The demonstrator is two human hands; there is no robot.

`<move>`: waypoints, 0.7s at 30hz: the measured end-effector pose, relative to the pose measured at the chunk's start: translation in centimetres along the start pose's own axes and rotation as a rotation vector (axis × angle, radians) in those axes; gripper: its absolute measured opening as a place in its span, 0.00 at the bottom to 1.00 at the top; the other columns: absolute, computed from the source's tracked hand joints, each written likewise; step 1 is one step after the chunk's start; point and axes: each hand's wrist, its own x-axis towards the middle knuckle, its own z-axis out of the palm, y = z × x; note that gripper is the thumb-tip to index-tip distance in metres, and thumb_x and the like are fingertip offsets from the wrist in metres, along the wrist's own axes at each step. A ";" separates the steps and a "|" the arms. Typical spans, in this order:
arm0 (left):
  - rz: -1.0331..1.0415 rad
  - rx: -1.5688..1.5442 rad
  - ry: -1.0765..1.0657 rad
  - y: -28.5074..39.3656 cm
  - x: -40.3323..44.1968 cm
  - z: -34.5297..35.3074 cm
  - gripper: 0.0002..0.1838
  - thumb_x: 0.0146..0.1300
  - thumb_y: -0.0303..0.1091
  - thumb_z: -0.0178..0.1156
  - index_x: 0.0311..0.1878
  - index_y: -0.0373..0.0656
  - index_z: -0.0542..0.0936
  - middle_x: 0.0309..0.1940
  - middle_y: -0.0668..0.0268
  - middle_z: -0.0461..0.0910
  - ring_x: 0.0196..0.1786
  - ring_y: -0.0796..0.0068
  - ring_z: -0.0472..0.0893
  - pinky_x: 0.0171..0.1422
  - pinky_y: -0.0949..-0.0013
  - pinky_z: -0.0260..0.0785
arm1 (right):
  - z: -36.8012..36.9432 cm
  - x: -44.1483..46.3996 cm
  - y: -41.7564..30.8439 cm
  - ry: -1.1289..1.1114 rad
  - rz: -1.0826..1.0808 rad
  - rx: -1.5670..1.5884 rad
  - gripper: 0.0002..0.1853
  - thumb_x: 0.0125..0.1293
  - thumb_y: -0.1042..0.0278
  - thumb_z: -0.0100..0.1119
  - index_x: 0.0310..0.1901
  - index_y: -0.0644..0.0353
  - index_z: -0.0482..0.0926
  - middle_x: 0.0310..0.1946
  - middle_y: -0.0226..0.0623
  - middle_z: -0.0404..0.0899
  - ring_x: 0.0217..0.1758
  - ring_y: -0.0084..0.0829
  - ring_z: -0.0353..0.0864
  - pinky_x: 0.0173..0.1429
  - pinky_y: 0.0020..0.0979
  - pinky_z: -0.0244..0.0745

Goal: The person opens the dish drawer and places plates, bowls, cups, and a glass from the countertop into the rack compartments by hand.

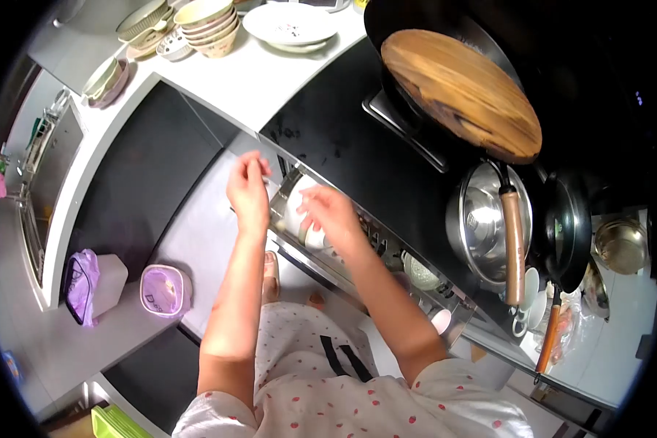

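My left hand (248, 191) is just left of the open drawer (321, 271), its fingers loosely bent and nothing visible in them. Over the drawer hangs my right hand (331, 213), fingers spread and slightly curled. Beneath its fingertips lies a white dish (296, 198); whether they touch it I cannot tell. Part of that dish is hidden by the hand. Farther along the drawer are a patterned glass bowl (420, 270) and a pinkish white bowl (441, 321).
The black stove top (343, 139) borders the drawer. On it are a wok with a round wooden lid (463, 91) and a steel bowl (482, 219). Stacked bowls (208, 25) and a white plate (288, 23) occupy the counter. Two lined bins (166, 290) (106, 288) stand left.
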 end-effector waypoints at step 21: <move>-0.299 -0.244 -0.201 6.0 24.1 10.2 0.13 0.52 0.21 0.45 0.43 0.29 0.65 0.36 0.54 0.72 0.30 0.67 0.77 0.27 0.73 0.72 | 3.3 25.1 -12.6 0.429 -0.108 0.397 0.11 0.59 0.66 0.47 0.31 0.69 0.69 0.23 0.44 0.77 0.20 0.28 0.76 0.23 0.26 0.71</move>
